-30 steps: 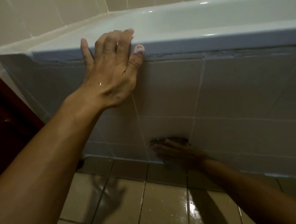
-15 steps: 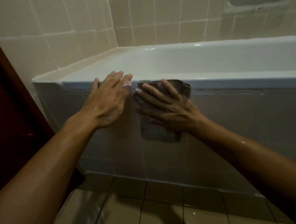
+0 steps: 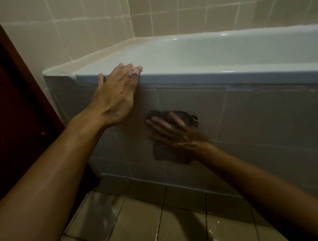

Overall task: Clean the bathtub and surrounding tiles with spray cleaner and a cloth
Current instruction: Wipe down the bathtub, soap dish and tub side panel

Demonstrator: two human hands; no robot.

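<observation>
The white bathtub (image 3: pixel 231 76) runs across the upper half of the view, with a grey tiled front panel (image 3: pixel 266 123) below its rim. My left hand (image 3: pixel 117 95) rests flat on the panel, its fingertips hooked over the tub rim. A dark grey cloth (image 3: pixel 163 154) lies spread against the panel's middle tiles. My right hand (image 3: pixel 170 130) presses on it with straight, spread fingers and is slightly blurred. No spray cleaner is in view.
Beige wall tiles (image 3: pixel 105 9) rise behind and left of the tub. A dark brown door or frame (image 3: pixel 9 111) stands at the left edge. The floor tiles (image 3: pixel 139 221) below are wet and shiny.
My right hand swept the cloth from near the floor up to the tub rim, then down to mid-panel. My left hand stayed at the rim. The camera view shifted.
</observation>
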